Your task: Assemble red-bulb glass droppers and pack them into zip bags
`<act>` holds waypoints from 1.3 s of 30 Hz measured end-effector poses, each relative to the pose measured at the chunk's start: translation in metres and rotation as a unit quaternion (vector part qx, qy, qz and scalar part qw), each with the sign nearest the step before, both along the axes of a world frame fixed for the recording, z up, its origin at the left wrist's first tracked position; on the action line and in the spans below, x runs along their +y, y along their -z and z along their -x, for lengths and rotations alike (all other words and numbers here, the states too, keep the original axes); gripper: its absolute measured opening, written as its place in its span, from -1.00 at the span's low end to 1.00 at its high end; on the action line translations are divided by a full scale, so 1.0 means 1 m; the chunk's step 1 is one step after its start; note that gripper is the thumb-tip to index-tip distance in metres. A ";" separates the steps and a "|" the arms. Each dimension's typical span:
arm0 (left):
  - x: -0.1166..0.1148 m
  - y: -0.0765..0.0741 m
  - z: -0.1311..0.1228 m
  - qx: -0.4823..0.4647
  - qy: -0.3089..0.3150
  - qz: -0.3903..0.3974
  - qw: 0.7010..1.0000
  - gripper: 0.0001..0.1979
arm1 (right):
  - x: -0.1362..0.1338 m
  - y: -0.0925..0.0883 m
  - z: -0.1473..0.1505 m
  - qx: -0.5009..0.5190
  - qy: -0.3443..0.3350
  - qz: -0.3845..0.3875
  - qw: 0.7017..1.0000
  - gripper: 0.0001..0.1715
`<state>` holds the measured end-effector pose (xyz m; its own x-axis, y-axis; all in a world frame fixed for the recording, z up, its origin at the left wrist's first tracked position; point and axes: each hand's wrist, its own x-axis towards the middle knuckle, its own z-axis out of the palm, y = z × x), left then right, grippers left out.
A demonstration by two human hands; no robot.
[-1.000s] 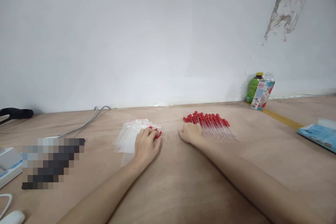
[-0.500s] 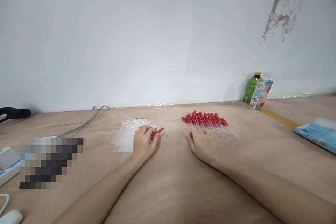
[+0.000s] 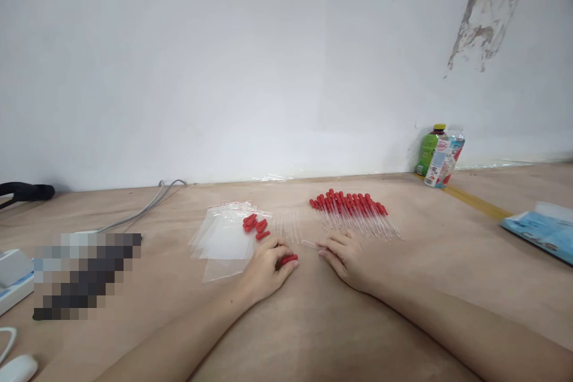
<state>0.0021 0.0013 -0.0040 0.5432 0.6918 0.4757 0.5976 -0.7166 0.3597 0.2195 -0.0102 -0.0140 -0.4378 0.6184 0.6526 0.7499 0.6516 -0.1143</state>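
Right of the plastic bags (image 3: pixel 226 242), the left hand (image 3: pixel 270 267) has its grip closed around a red bulb (image 3: pixel 290 258); farther right, the right hand (image 3: pixel 348 261) pinches a thin clear tube (image 3: pixel 308 243). Loose bulbs (image 3: pixel 261 226) crowd the bags' right edge, with loose tubes (image 3: pixel 289 228) just beside. Red-topped droppers (image 3: pixel 353 208) lie well right, a grey cable (image 3: pixel 143 212) left.
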 end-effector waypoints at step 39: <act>-0.002 0.007 0.001 -0.020 0.029 -0.058 0.998 -0.83 | -0.001 0.006 0.005 -0.083 -0.059 -0.145 0.984 -0.75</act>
